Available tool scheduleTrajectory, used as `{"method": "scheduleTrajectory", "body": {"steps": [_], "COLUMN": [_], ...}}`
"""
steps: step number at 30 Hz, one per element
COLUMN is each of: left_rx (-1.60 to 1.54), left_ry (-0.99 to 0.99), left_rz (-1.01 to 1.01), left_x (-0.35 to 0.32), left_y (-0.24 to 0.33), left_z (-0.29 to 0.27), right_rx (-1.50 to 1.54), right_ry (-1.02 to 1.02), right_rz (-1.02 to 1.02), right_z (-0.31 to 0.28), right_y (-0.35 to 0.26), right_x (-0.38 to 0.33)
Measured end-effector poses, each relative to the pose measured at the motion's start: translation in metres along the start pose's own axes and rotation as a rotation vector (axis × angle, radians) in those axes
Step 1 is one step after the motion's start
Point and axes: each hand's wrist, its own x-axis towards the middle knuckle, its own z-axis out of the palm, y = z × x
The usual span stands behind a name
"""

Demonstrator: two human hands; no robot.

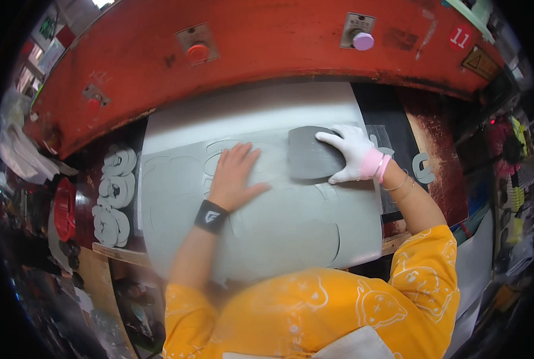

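Across the back stands a big red machine with a round red button and a light purple knob. Small metal plates behind them have writing on them. On the machine's right end are a red patch with white numbers and a yellow warning label with a triangle.

On the desk, a grey-green sheet with curvy cut lines lies over a white sheet. The bare left hand is spread flat on it, below a black wristband with a white mark. The gloved right hand has its thumb and fingers wide apart on the right side of a dark grey block, which sits on the sheet; I cannot tell how tightly it grips. Curly grey pieces are piled at the left.
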Motion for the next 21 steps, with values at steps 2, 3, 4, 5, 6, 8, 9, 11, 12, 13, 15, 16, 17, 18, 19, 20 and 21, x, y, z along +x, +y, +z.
{"method": "scheduleTrajectory", "body": {"steps": [2,3,4,5,6,8,9,11,12,13,15,16,17,18,19,20,21], "left_rx": [-0.014,-0.018,-0.006,0.000,-0.056,-0.079,-0.072,-0.072,-0.082,-0.071,-0.060,-0.048,-0.040,-0.032,-0.025,-0.023,-0.031], "left_ry": [0.013,0.013,0.007,0.003,0.022,0.020,0.022,0.007,0.002,-0.004,-0.036,-0.028,-0.037,-0.056,-0.064,-0.082,-0.076], "left_rz": [0.016,0.013,-0.001,0.015,0.033,0.021,0.022,-0.008,-0.003,-0.015,-0.030,-0.043,-0.053,-0.068,-0.096,-0.114,-0.097], "left_x": [-0.004,-0.008,-0.011,-0.014,-0.018,-0.024,-0.026,-0.029,-0.030,-0.032,-0.035,-0.036,-0.037,-0.038,-0.039,-0.039,-0.039], "left_y": [0.002,0.004,0.006,0.008,0.010,0.017,0.021,0.027,0.031,0.034,0.041,0.044,0.047,0.050,0.053,0.054,0.056], "left_z": [0.002,0.004,0.005,0.007,0.008,0.008,0.008,0.008,0.008,0.008,0.008,0.008,0.009,0.009,0.010,0.010,0.012], "right_rx": [0.025,0.049,0.050,0.041,0.051,-0.017,-0.032,0.007,-0.018,-0.011,-0.057,-0.116,-0.204,-0.301,-0.221,-0.147,-0.069], "right_ry": [-0.002,0.030,0.041,0.040,0.072,0.212,0.257,0.281,0.257,0.248,0.183,0.201,0.224,0.232,0.331,0.396,0.446], "right_rz": [-0.002,-0.027,-0.017,0.054,0.102,0.153,0.271,0.315,0.413,0.415,0.509,0.465,0.436,0.433,0.275,0.203,0.091], "right_z": [-0.003,-0.003,-0.004,-0.005,-0.007,-0.007,-0.004,0.001,0.005,0.008,0.011,0.011,0.010,0.009,0.008,0.007,0.008], "right_y": [-0.002,-0.002,-0.001,0.001,0.005,0.016,0.022,0.035,0.039,0.041,0.039,0.035,0.029,0.020,0.011,0.003,-0.009], "right_x": [-0.004,-0.009,-0.011,-0.014,-0.016,-0.013,-0.009,0.002,0.006,0.010,0.015,0.016,0.017,0.017,0.020,0.023,0.025]}}
